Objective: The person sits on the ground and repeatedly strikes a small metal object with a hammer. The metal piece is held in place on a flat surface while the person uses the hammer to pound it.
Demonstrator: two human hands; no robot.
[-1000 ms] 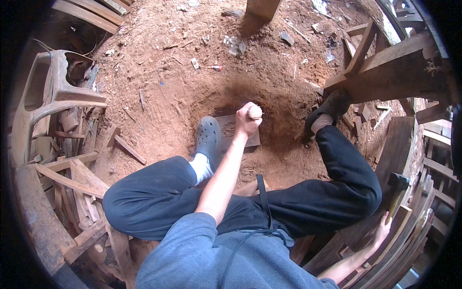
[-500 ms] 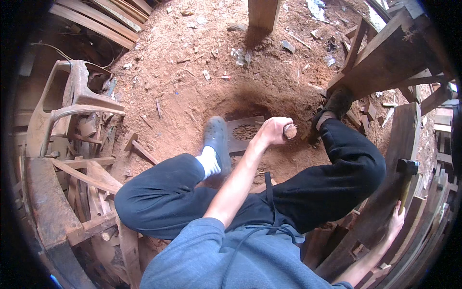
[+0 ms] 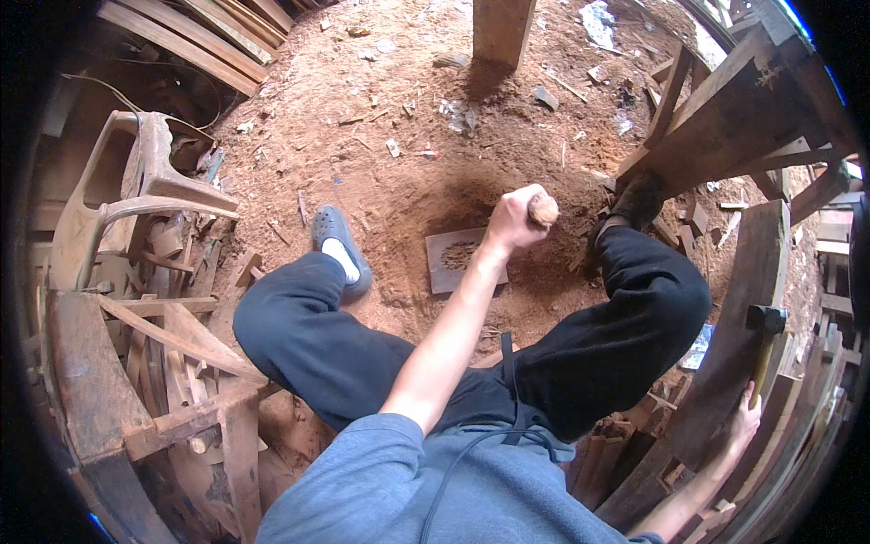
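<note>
My left hand [image 3: 518, 218] is closed in a fist around a round wooden tool handle [image 3: 544, 211], whose frayed butt end faces up. The rest of that tool is hidden behind the fist. Below and left of the fist, a square wooden board [image 3: 442, 274] lies on the ground with a rough, chipped hollow in its middle, partly covered by my forearm. Out at the far right, my right hand [image 3: 747, 415] grips a hammer [image 3: 762, 359] by its yellowish handle, the dark head up, beside a wide plank.
Sawdust and wood scraps cover the ground [image 3: 362, 163]. A broken plastic chair [image 3: 149, 181] and a wooden frame [image 3: 95, 372] stand at left. A post [image 3: 501, 36] rises ahead. Heavy timbers [image 3: 725, 118] and a long plank [image 3: 757, 263] crowd the right. My left shoe [image 3: 340, 231] rests left of the board.
My left foot has moved left, away from the board's edge. My left fist with the wooden handle has risen a little farther up the view. The hammer is nearly still.
</note>
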